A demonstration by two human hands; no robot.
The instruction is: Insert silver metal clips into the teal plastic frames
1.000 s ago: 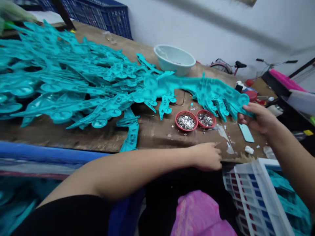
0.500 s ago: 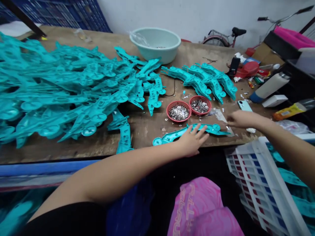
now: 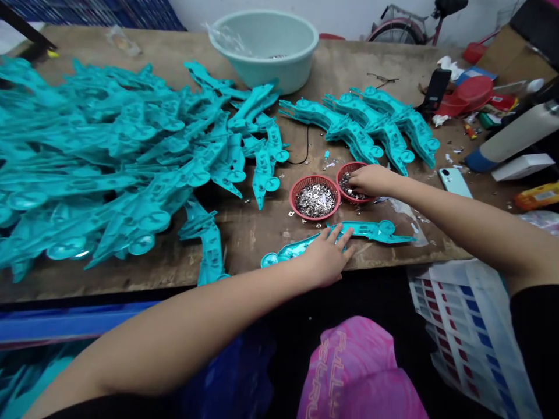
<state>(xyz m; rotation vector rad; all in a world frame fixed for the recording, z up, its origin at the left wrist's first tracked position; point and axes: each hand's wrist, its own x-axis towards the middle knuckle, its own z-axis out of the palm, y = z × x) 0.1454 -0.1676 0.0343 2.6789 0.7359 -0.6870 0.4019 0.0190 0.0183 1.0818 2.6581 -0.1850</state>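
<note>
The person's left hand [image 3: 326, 257] lies spread over the middle of a long, curved, turquoise plastic part [image 3: 367, 230], fingers apart and palm down, pressing against it rather than clasping it. The part rests near the front edge of a brown wooden table [image 3: 244, 233], with one round end showing to the left of this hand and the other end, tapering to a point, reaching out to its right.

The right hand [image 3: 373, 180] reaches into a small, round, red plastic basket [image 3: 345, 169] holding small silvery metal pieces; its fingertips are hidden, so whether they pinch anything cannot be told. Just left of that hand, a second red plastic basket [image 3: 311, 181] holds a heap of similar pieces.

Beyond the right hand lie three groups of turquoise parts [image 3: 384, 125], and a pale green phone [image 3: 455, 182] lies to its right. A large pile of turquoise parts [image 3: 131, 139] spreads to the left of both hands, while a wide, pale green plastic basin [image 3: 275, 75] stands beyond them.
</note>
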